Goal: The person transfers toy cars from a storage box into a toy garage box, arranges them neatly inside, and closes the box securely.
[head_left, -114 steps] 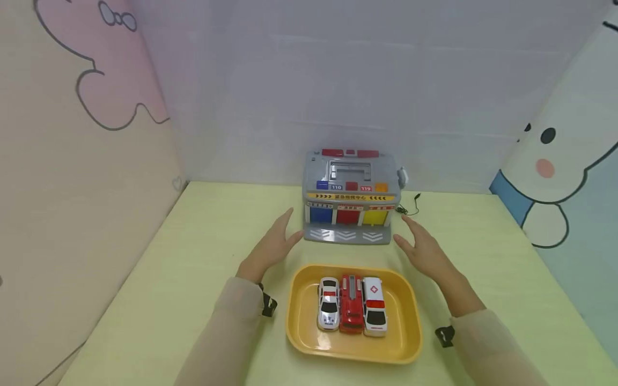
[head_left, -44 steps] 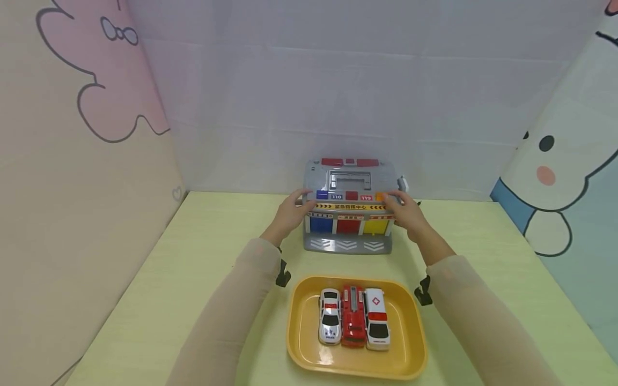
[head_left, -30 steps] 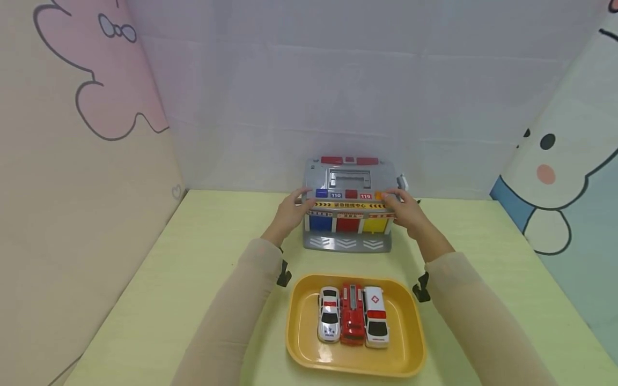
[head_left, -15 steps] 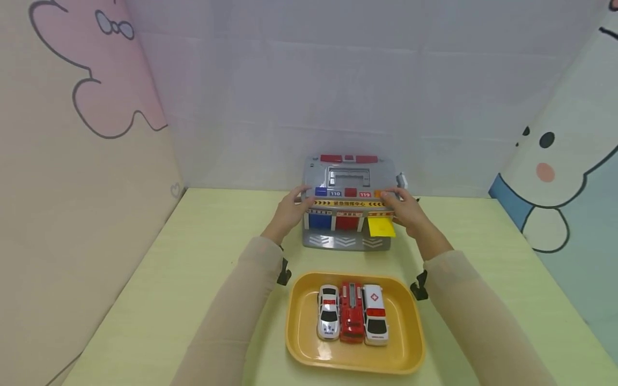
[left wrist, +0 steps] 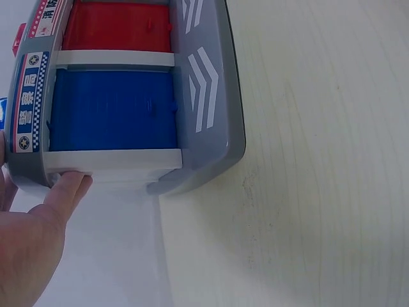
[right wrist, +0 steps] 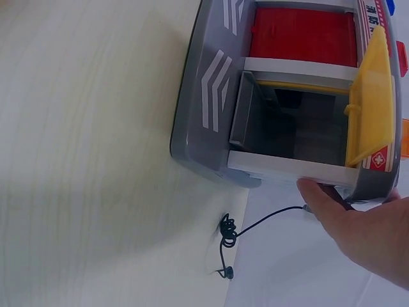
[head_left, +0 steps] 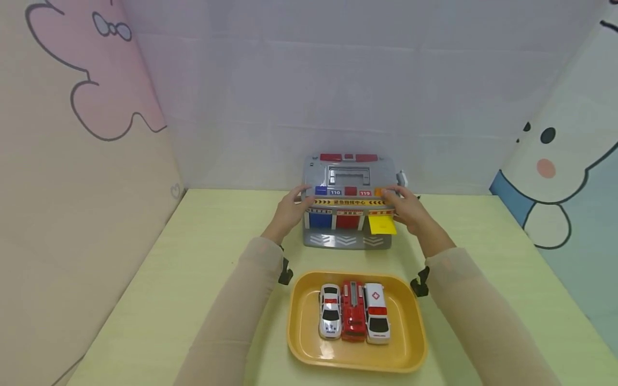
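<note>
A grey toy rescue station (head_left: 316, 172) stands at the back of the table. My left hand (head_left: 288, 214) grips its upper left corner, thumb at the front; the left wrist view shows fingers (left wrist: 67, 192) against the side wall beside the blue door (left wrist: 114, 112). My right hand (head_left: 410, 210) holds the upper right corner, with fingertips at the orange button (head_left: 379, 192). The yellow door (right wrist: 372, 96) is swung up and out, baring a hollow grey bay (right wrist: 278, 125). Both the blue door and the middle red door (right wrist: 303, 37) are down.
In front of the station is a yellow tray (head_left: 301, 346). It holds a toy police car (head_left: 330, 313), a red fire truck (head_left: 353, 313) and an ambulance (head_left: 376, 316), side by side. A thin black cord (right wrist: 228, 231) lies right of the station. The back wall (head_left: 241, 107) stands close behind.
Both hands have moved from beside the station onto its upper corners. Between one second and half a second ago the yellow door swung up; it stays raised. The vehicles stay in the tray.
</note>
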Motion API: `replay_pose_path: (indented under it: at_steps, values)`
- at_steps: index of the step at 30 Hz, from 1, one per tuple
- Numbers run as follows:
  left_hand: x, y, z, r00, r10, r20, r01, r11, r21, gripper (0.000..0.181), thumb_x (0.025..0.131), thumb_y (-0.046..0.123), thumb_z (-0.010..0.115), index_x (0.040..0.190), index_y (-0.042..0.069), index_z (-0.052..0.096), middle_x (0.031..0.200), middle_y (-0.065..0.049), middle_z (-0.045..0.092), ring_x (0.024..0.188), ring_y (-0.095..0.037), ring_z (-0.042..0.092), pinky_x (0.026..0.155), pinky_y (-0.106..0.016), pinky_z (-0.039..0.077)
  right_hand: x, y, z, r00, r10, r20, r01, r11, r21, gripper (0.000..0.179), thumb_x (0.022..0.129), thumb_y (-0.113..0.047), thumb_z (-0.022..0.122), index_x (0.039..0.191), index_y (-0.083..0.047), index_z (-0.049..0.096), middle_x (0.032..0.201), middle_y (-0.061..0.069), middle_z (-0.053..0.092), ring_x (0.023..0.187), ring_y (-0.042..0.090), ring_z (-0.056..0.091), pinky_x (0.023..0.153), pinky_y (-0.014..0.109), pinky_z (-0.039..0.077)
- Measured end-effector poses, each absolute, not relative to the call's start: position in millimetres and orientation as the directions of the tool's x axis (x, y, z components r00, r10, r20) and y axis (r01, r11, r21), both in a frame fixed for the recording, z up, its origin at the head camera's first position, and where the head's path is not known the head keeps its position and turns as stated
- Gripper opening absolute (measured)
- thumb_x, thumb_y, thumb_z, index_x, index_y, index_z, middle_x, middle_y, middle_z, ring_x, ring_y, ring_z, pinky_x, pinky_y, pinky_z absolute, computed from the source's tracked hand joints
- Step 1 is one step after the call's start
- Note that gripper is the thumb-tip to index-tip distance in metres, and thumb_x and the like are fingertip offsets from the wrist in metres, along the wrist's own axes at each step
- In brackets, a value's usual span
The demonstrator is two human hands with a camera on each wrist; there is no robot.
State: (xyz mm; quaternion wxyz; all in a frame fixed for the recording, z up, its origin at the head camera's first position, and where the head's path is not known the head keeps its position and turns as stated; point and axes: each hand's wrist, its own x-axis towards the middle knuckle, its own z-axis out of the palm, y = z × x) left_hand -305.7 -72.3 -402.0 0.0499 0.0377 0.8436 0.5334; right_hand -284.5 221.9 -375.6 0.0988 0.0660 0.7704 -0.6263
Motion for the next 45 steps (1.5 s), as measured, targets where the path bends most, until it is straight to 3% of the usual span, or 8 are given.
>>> replay_pose_path:
  at_steps: [12,22,32,45]
  values:
    - [-306,-75,-404,-0.993,0.115,-0.032,0.018,0.407,0.913,0.048,0.099,0.038,0.057,0.144,0.024,0.047,0.145,-0.015,0.045,0.127,-0.032,0.047,0.099,-0.047,0.044,-283,220,-371,-0.969,-0.042,-0.245,0.233,0.186,-0.955,0.063,0.101,-0.041,0.051,0.149,-0.007,0.030,0.142,0.026,0.037,0.121,0.036,0.044,0.109,0.051,0.031]
    - [-306,-73,-402,-0.992,0.128,-0.017,0.037,0.406,0.913,0.050,0.099,0.041,0.056,0.145,0.025,0.046,0.145,-0.015,0.045,0.127,-0.032,0.047,0.099,-0.046,0.044,-275,229,-366,-0.967,-0.132,-0.217,0.181,0.245,-0.953,0.069,0.103,-0.037,0.047,0.157,-0.010,0.012,0.156,0.025,0.016,0.142,0.041,0.018,0.112,0.058,0.016]
    - [-305,-75,-402,-0.991,0.132,-0.022,0.034,0.407,0.913,0.050,0.099,0.041,0.056,0.145,0.025,0.046,0.144,-0.016,0.045,0.127,-0.032,0.048,0.100,-0.047,0.044,-258,242,-361,-0.969,-0.131,-0.209,0.160,0.311,-0.937,0.072,0.103,-0.037,0.047,0.158,-0.016,0.007,0.158,0.025,0.001,0.143,0.041,0.010,0.111,0.058,0.019]
    - [-309,-75,-408,-0.990,0.141,-0.021,0.036,0.393,0.919,0.050,0.099,0.041,0.056,0.146,0.026,0.045,0.147,-0.014,0.042,0.129,-0.032,0.046,0.100,-0.047,0.043,-228,248,-357,-0.980,-0.124,-0.154,0.097,0.378,-0.921,0.067,0.104,-0.034,0.047,0.158,-0.014,0.011,0.156,0.030,0.010,0.140,0.046,0.020,0.109,0.060,0.023]
